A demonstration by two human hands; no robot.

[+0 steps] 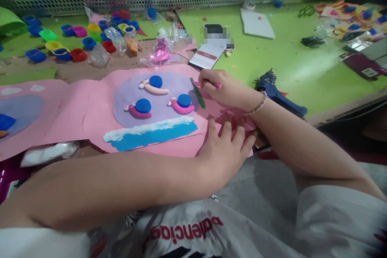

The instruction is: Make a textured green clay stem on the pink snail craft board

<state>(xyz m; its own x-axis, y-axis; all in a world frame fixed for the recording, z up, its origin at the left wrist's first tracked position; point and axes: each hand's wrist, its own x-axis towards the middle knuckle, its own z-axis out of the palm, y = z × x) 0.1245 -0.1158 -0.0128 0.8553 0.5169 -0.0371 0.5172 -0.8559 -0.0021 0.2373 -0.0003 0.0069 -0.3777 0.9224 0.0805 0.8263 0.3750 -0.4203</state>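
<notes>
Three snail figures (142, 109) sat on a purple oval (163, 123), and that oval was on a pink sheet (99, 109), right in front of the person! The right hand (222, 88) was closed around a slim pink stick (217, 85), its far end right by a narrow green strip (198, 93) at the oval's right edge. Below it, nearer the body, the left hand (222, 149) was open, fingers spread on the sheet's lower right part, gripping nothing. The snails lay left of both hands: smooth, rounded, clay-like bodies, one pale peach, two pink, each with a round blue cap for a shell. Under the oval ran a blue band (154, 134) with an uneven white upper edge, streaky as paint. And beyond the sheet, on the green surface (238, 64), a phone (208, 54) lay near the right hand, with colourful plastic caps (79, 55) clustered far left and a blue glue gun (281, 98) beyond the right forearm.
</notes>
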